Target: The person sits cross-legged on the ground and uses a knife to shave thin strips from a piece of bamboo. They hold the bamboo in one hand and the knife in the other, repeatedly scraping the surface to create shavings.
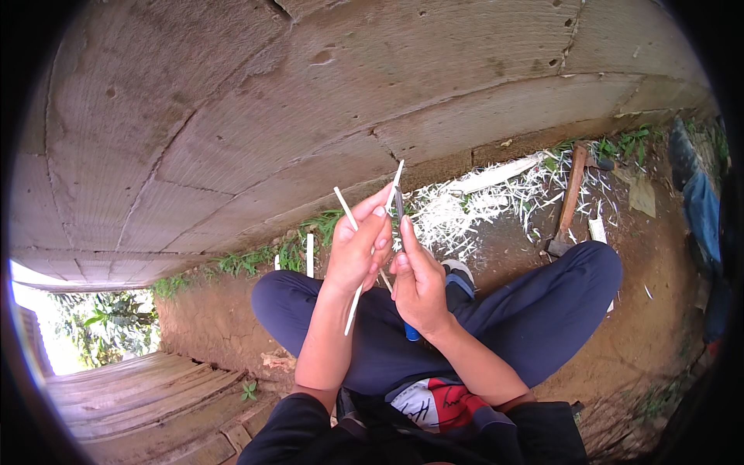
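Note:
Two thin, pale wooden sticks cross in my left hand [360,244], whose fingers are closed round them. One stick [397,175] slants up toward the right, its lower end coming out below the hand near my wrist. The other stick [346,205] leans up to the left. My right hand [421,283] grips a knife, with the blue butt of its handle [411,333] showing under the palm. The dark, narrow knife blade [399,203] points upward and lies against the right-slanting stick, close to my left fingertips. Most of the handle is hidden by my fingers.
A heap of white shavings [446,221] covers the ground ahead, with a pale wood piece [496,177] at its far edge. A wooden-handled tool [572,190] lies to the right. My crossed legs [535,310] flank the hands; a plank wall [310,101] rises ahead.

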{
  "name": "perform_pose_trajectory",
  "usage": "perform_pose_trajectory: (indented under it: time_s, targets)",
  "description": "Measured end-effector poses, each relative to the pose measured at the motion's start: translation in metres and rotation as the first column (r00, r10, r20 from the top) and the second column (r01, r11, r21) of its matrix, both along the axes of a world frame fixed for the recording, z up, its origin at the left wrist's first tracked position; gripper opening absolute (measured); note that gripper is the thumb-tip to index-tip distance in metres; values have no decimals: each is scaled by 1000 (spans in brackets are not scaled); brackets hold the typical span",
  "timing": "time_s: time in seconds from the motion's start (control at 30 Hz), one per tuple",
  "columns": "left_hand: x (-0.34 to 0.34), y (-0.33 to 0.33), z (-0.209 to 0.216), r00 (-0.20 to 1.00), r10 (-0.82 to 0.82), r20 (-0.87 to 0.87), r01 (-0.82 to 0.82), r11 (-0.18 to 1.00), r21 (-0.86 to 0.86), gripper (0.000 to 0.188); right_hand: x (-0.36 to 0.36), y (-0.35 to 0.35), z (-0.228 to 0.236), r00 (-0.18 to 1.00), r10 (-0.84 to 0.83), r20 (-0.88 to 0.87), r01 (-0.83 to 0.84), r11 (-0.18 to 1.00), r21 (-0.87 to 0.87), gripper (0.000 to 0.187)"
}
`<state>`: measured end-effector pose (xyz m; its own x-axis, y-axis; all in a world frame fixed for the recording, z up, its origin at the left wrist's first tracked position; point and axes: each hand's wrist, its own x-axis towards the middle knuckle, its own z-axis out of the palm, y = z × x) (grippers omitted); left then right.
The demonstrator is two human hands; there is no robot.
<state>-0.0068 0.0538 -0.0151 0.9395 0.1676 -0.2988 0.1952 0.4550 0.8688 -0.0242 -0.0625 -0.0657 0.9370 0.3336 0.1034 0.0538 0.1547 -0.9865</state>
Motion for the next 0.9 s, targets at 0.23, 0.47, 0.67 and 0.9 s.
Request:
perform_pose_trajectory:
  time_s: [0.23,0.47,0.67,0.9]
  targets:
    - [4,-10,-12,999,45,-28,-43,997,59,38,3,-4,-1,986,-105,127,111,993,-41,54]
    - [4,-15,-11,998,62,27,-62,997,35,39,2,-1,-2,992,-106,64,99,989,106,54]
    - [7,-22,-6,1000,18,-10,-17,995,95,39,3,-6,-8,993,-110,47,111,994,-17,61]
    - [4,-8,-7,998,-29,-50,34,993,114,37,-6,4,-5,992,-52,-112,57,997,45,51]
